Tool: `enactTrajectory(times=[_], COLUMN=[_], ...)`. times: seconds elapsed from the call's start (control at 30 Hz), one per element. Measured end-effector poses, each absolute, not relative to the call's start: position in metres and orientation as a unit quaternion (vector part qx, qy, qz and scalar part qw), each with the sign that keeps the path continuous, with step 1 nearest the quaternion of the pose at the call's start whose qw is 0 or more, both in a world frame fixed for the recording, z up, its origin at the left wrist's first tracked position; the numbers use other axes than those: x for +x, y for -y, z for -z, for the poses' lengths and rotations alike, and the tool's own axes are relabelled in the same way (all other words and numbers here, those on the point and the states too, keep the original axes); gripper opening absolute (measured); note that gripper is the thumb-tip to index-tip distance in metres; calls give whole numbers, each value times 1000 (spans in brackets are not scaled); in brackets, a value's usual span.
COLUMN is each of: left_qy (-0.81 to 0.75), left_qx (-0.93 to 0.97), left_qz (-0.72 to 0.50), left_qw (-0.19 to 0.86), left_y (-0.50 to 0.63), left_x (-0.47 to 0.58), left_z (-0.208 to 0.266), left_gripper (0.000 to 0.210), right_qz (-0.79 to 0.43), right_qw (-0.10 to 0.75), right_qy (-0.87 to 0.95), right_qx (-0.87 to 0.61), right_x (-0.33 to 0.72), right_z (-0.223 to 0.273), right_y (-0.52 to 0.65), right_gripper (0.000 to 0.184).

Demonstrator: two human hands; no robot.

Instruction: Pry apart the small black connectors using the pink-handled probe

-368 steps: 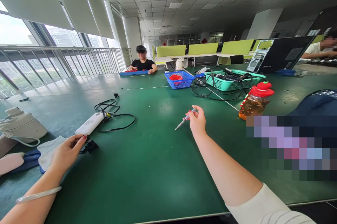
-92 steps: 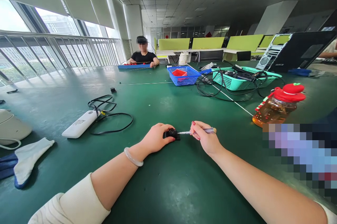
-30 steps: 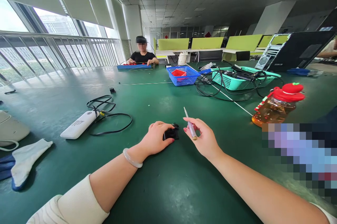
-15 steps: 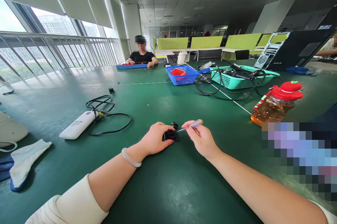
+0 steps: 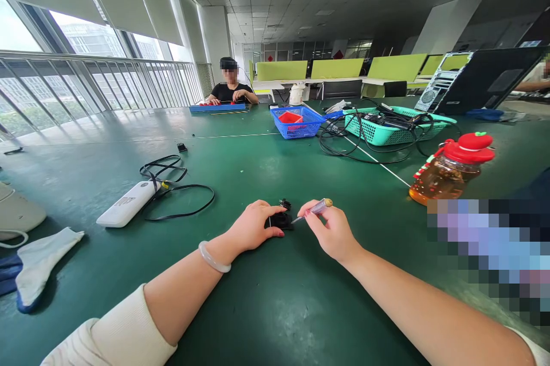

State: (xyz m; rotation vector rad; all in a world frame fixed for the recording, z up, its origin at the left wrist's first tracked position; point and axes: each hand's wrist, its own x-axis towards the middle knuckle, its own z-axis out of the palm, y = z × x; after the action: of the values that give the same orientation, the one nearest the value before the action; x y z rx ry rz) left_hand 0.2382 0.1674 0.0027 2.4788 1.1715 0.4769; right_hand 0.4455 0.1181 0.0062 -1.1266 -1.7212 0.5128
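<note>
Near the middle of the green table, my left hand (image 5: pixel 253 227) grips a small black part (image 5: pixel 281 221) from its left side, thumb in front and fingers behind. The part lies on the tabletop, and its exact kind is too small to make out. A screwdriver (image 5: pixel 317 208) with a clear purplish handle is pinched in the fingers of my right hand (image 5: pixel 330 231). Its shaft slants down to the left, the tip at the right edge of the black part. Just behind sits another small dark piece (image 5: pixel 285 204).
To the left lie a white power bank (image 5: pixel 124 204) with a black cable (image 5: pixel 206 205) and a white-and-blue glove (image 5: pixel 47 260). A red-lidded bottle (image 5: pixel 447 174) stands right. Farther back are a blue basket (image 5: pixel 296 131), a green basket (image 5: pixel 387 136) and a person (image 5: pixel 230 88).
The screwdriver's tip has shifted slightly right and down, from the top of the black part to its right edge. The person opposite has raised one hand from the blue tray.
</note>
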Motion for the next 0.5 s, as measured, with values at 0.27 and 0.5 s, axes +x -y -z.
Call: enactTrajectory(times=[0.27,0.5], left_qy=[-412,-393], left_qx=[876,883], left_qz=[-169,-181], left_qw=[185,181], left_y=[-168,-166], left_x=[238,238], left_z=[-1,-2], left_gripper=[55,47], right_qz=[-203,-182], right_qw=[457,426], right_qy=[776,803], right_qx=[-384,-375], right_x=[442,441], right_z=[-10,-9], right_y=[-111,-110], right_gripper=[19,19])
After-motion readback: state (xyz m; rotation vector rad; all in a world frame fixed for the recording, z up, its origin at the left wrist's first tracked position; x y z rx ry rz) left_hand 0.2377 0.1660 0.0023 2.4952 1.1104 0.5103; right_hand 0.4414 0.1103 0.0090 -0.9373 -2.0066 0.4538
